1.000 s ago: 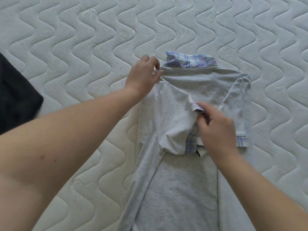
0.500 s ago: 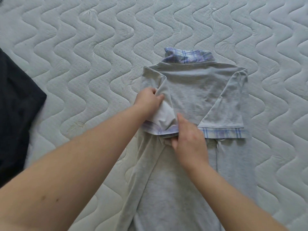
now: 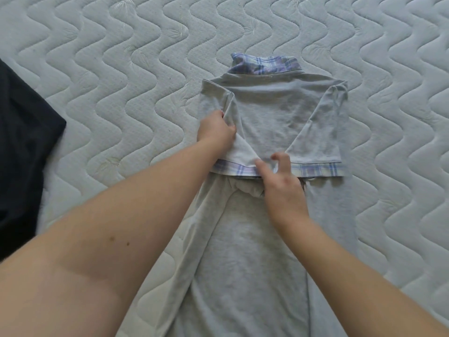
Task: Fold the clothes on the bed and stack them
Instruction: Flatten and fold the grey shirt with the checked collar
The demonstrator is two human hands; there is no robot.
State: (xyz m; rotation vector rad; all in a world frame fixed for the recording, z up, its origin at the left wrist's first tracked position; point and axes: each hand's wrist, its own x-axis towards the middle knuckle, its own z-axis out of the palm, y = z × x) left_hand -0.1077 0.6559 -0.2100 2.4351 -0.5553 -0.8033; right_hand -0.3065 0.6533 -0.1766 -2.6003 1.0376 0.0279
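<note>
A grey polo shirt (image 3: pixel 267 113) with a plaid collar (image 3: pixel 263 65) lies flat on the mattress, its long body running toward me. Both short sleeves are folded inward over the back, and their plaid cuffs form one line across the shirt. My left hand (image 3: pixel 215 130) pinches a crease of the left sleeve near its outer edge. My right hand (image 3: pixel 281 183) is at the middle of the shirt, thumb and curled fingers on the left sleeve's plaid cuff (image 3: pixel 233 170). The right sleeve (image 3: pixel 318 132) lies flat and untouched.
A black garment (image 3: pixel 21 147) lies at the left edge of the quilted white mattress (image 3: pixel 121 81). Bare mattress surrounds the shirt on the far side and on the right.
The left sleeve has been folded in and drawn down so its cuff lines up with the right cuff. My left hand moved from the shoulder to the sleeve; my right hand shifted to the cuff.
</note>
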